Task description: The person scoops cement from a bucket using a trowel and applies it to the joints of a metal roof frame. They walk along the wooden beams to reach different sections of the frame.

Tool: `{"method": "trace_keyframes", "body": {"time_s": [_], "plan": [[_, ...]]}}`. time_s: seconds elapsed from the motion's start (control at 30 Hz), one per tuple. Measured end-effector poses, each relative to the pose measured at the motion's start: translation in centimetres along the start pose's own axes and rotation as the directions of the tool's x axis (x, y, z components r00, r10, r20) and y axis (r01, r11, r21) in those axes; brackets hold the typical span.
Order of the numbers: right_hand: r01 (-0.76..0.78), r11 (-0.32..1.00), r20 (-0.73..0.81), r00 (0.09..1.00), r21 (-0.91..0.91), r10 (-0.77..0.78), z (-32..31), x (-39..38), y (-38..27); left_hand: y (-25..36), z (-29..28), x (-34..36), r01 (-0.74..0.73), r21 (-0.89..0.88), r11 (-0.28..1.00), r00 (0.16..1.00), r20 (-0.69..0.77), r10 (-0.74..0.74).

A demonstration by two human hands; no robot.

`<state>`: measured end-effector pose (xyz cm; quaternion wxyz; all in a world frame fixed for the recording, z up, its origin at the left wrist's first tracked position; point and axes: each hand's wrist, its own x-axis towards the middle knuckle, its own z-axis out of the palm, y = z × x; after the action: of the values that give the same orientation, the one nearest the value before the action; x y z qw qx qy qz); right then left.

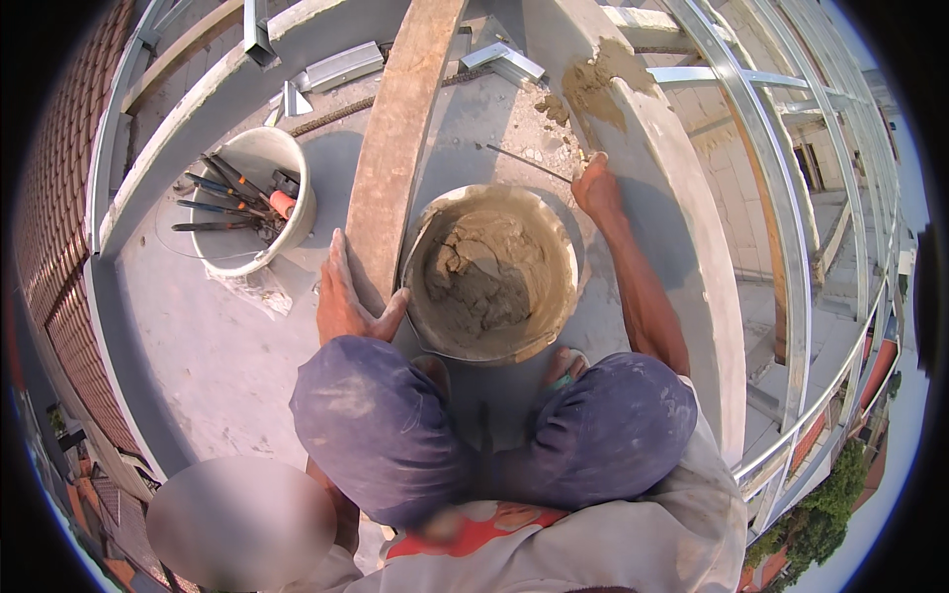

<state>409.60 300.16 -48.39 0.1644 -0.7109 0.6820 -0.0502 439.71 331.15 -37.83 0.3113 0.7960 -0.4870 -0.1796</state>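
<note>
My left hand [354, 301] grips the near end of a long wooden plank [395, 128], fingers along its left edge and thumb at the right beside the bucket. Out to the right, my right hand [596, 188] is closed around the end of a thin, dark, straight tool [529, 164], seen as a narrow line; its kind cannot be made out. Between my feet and the plank stands a round bucket [565, 247] with grey-brown wet mortar [484, 272] inside. More wet mortar [598, 89] is smeared on the low wall [682, 198] just beyond my right hand.
A white bucket [301, 212] of hand tools [237, 198] stands at the left. Metal channel offcuts [341, 67] and a ribbed bar [341, 116] lie farther back. Metal framing [781, 188] rises beyond the right wall. Tiled roofing [74, 198] slopes away at the far left.
</note>
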Motion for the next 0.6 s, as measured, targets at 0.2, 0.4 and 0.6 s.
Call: {"method": "trace_keyframes", "body": {"time_s": [0.2,0.4,0.6], "plan": [[0.068,0.994,-0.193,0.98,0.08,-0.051,-1.7,1.9,-1.1,-0.1,0.0,-0.2,0.011,-0.004,1.0,1.0,0.006,-0.011],[0.132,0.964,-0.317,0.947,0.229,-0.054,-3.9,1.8,-1.5,0.2,-0.3,-0.1,0.014,0.014,1.0,1.0,0.006,-0.015],[0.129,0.905,-0.319,0.948,0.406,0.008,-4.6,-0.3,-0.2,-0.3,-0.1,-0.2,0.005,-0.015,1.0,1.0,0.017,-0.004]]}}
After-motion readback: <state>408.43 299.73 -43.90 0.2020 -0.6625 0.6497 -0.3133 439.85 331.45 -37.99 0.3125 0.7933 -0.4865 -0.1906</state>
